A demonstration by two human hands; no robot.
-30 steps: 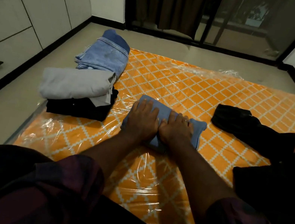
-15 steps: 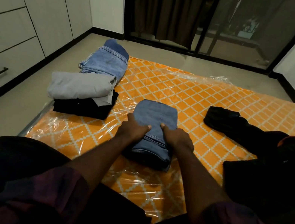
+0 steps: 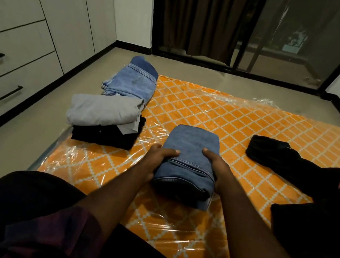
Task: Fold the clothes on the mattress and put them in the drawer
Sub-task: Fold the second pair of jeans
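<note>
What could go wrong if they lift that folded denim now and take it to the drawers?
1. The left hand and right hand grip only the sides of the folded jeans, so the layers may sag open when lifted.
2. The drawers look closed and both hands are busy, so the bundle may need setting down again.
3. The plastic wrap on the mattress looks slick, so the bundle could slide.

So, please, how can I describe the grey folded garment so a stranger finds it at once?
Look at the orange mattress, at its left edge toward the white drawers. The grey garment lies there on top of a folded black one. It alone is pale grey; behind it lies blue denim.
</note>
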